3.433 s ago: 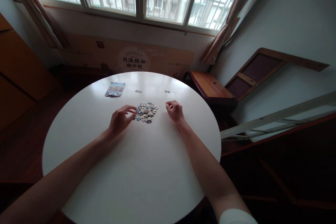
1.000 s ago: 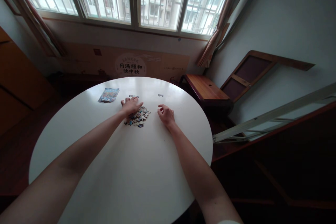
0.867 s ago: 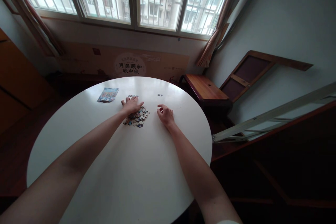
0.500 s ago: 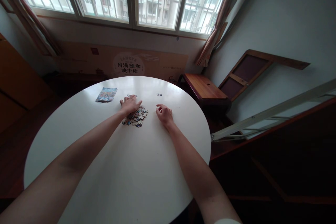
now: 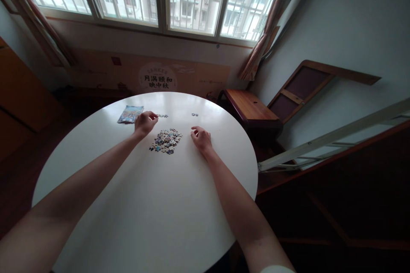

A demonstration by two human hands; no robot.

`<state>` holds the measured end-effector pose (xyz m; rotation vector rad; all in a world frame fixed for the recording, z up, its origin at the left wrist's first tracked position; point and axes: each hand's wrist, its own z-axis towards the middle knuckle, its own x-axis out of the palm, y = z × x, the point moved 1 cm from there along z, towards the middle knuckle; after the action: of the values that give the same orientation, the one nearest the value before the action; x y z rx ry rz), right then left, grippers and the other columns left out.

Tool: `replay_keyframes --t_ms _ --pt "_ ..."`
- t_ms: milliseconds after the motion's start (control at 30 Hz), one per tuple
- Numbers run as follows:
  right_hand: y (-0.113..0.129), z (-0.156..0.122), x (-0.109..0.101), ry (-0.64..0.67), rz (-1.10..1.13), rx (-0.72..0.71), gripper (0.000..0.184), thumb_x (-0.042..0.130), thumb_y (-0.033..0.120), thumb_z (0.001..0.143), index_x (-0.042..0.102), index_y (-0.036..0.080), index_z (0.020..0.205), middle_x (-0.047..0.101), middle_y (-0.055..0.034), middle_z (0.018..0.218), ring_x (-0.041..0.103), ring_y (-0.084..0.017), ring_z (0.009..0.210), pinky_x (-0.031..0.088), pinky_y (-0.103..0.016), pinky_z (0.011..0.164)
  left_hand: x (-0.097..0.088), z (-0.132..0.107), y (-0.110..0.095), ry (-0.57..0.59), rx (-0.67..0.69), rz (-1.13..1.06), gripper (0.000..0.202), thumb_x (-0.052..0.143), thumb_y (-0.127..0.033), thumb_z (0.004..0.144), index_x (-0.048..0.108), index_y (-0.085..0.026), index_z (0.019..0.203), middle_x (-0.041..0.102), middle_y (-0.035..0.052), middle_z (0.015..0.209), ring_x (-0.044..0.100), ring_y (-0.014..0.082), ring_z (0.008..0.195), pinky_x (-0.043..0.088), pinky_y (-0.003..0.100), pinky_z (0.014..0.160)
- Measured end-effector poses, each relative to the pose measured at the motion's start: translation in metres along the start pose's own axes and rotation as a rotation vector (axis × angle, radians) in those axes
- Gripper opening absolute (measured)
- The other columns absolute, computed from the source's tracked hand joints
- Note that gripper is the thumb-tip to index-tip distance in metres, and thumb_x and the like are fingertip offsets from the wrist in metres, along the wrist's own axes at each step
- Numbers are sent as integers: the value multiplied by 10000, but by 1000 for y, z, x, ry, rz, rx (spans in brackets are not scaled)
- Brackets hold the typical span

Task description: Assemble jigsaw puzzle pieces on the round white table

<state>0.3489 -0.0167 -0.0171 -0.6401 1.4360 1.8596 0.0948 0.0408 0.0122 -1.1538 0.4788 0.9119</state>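
1. Since the last frame, the left hand [image 5: 145, 123] has shifted off the puzzle pile [image 5: 166, 140] toward the packet [image 5: 130, 114]; the right hand [image 5: 201, 138] stays about where it was.
2. Left hand: thumb and forefinger drawn close together, tips at the near-left end of a short row of pieces [image 5: 163, 116]. Too small to tell whether a piece is pinched. The back of the hand overlaps the packet's near corner in view; cannot tell if they touch.
3. Right hand: fingers loosely curled, right of the pile and apart from it. Cannot tell how wide the grip is or whether it has hold of anything.
4. Pile: loose, mixed pieces, in plain view between the hands, on the white round table [image 5: 144, 209].
5. Second small cluster [image 5: 194, 114]: beyond the right hand, well apart from the row.
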Motion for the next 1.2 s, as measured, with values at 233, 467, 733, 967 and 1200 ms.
replay_keyframes --t_ms 233,467,733,967,1200 --pt "0 0 0 -3 -31 -15 199 504 266 852 672 237 954 684 -10 904 613 -151 798 364 -343 877 -25 -40 8 -92 -6 -339 365 578 -422 717 497 -179 457 476 -15 439 446 111 455 344 241 469" --pt "4 -3 -1 -19 -92 -86 210 484 264 874 683 223 922 662 -23 890 596 -149 783 353 -330 850 -28 -77 4 -38 41 -409 338 556 -311 682 386 -181 421 339 -55 413 321 74 422 268 225 443" --pt "26 -14 3 15 -119 -197 173 511 275 874 652 202 803 636 -9 808 566 -134 730 352 -286 792 -20 -80 14 9 130 -433 188 638 -357 696 603 -173 684 549 -16 599 488 104 527 407 231 528" --pt "32 -19 9 52 -153 -206 301 474 352 906 623 192 698 606 -22 770 547 -131 669 370 -252 701 -18 -84 13 11 152 -361 279 627 -422 735 579 -178 608 576 1 577 519 126 551 434 254 567" --pt "28 -19 12 91 -83 -215 221 478 228 887 666 230 1003 641 -25 932 594 -134 761 403 -258 777 -15 -86 14 44 216 -316 213 595 -380 776 615 -186 689 588 -2 616 540 128 561 447 253 593"
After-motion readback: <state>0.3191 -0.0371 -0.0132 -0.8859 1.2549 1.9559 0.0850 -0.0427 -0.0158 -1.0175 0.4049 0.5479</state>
